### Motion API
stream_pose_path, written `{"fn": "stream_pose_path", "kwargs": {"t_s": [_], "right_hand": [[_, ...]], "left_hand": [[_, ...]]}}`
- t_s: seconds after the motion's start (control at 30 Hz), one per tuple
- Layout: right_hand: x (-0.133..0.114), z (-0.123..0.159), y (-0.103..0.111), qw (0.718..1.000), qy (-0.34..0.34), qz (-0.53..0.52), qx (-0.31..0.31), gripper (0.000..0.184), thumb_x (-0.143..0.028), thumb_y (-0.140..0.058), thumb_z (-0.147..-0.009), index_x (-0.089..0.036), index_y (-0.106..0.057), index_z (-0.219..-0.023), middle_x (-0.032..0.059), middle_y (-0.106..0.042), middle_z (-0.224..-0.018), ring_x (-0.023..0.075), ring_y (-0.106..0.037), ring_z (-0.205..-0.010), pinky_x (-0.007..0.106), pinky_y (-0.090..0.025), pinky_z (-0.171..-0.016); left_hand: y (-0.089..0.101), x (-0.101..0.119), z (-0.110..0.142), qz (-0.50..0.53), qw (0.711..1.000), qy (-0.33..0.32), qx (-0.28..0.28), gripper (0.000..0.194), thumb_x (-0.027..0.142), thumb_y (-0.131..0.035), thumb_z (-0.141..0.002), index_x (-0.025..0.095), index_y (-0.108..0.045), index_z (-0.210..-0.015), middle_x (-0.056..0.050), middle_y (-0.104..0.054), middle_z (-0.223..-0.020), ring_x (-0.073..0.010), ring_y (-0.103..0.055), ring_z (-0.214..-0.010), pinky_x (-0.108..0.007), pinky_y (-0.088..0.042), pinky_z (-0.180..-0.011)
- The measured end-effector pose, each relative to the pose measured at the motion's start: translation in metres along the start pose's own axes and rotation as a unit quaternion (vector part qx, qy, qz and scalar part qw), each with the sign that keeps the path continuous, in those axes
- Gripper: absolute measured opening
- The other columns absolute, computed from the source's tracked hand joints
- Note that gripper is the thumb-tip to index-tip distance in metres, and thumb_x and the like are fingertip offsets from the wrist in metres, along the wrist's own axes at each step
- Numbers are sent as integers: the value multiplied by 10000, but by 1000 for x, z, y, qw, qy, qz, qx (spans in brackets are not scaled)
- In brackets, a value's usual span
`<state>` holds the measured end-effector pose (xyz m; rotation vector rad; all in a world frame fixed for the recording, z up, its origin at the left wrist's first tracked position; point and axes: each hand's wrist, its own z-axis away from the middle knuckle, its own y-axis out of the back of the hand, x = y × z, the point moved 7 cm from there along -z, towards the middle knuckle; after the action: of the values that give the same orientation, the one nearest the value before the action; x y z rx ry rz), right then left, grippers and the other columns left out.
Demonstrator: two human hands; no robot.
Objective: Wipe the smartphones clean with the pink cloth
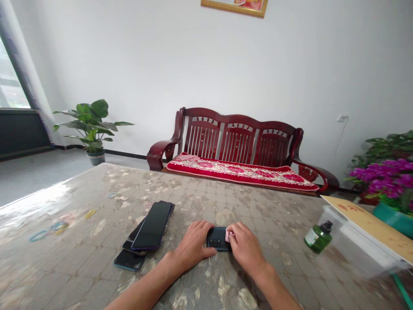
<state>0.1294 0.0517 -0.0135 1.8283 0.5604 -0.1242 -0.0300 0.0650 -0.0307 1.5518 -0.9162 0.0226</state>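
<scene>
A dark smartphone (214, 235) lies crosswise on the table between my hands, its camera block showing on the upturned back. My left hand (195, 241) grips the phone's left end, fingers along the far edge and thumb at the near edge. Over the right end, my right hand (243, 243) is closed on a small pale pink cloth (227, 235) that touches the phone's back. Most of the cloth is hidden by the fingers. To the left of my left hand rests a loose stack of several phones (153, 226), the top one with its black screen up.
Coloured bands (58, 227) lie on the patterned tabletop (106, 193) at the left. A green pump bottle (318, 237) stands at the right, beside a clear plastic box (351, 241) topped with a tan board (371, 224). Beyond the table is a wooden bench (237, 142).
</scene>
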Motion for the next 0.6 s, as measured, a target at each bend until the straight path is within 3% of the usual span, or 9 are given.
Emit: {"fn": "stream_pose_path", "kwargs": {"t_s": [0.17,0.23,0.33,0.5,0.6], "right_hand": [[40,-7,13,993,-97,59,26,190,-168,-510,-913,-220,-609,-760,7,-637,-775,149,-598,-750,243,-372,-673],[44,-9,14,991,-114,64,25,198,-177,-522,-915,-215,-612,-742,4,-640,-762,142,-598,-732,239,-365,-657],[28,-10,8,993,-106,44,26,206,-191,-511,-925,-224,-642,-770,2,-652,-793,143,-610,-765,236,-370,-671],[-21,-10,-13,999,-39,-18,-8,234,-151,-482,-920,-258,-688,-892,2,-672,-908,150,-633,-872,236,-394,-734],[-26,-11,-15,1000,-8,-22,-17,248,-125,-476,-908,-262,-683,-910,4,-668,-927,152,-627,-902,235,-396,-756]], "left_hand": [[1,1,0,8,1000,9,0,509,280,-762,-693,207,-565,-1156,-61,-634,-1148,-264,-544,-1103,-375,-395,-981],[1,0,0,9,1000,13,1,523,278,-760,-687,201,-561,-1165,-65,-635,-1146,-266,-546,-1098,-376,-399,-978],[1,1,-1,7,1000,18,6,530,278,-746,-683,201,-554,-1171,-68,-637,-1136,-269,-550,-1089,-376,-405,-974],[3,4,-1,0,1000,17,10,454,277,-706,-686,220,-556,-1110,-59,-648,-1108,-269,-559,-1067,-375,-412,-956],[3,6,-1,1,1000,14,6,412,274,-694,-692,219,-560,-1077,-53,-650,-1086,-264,-559,-1054,-365,-417,-942]]}}
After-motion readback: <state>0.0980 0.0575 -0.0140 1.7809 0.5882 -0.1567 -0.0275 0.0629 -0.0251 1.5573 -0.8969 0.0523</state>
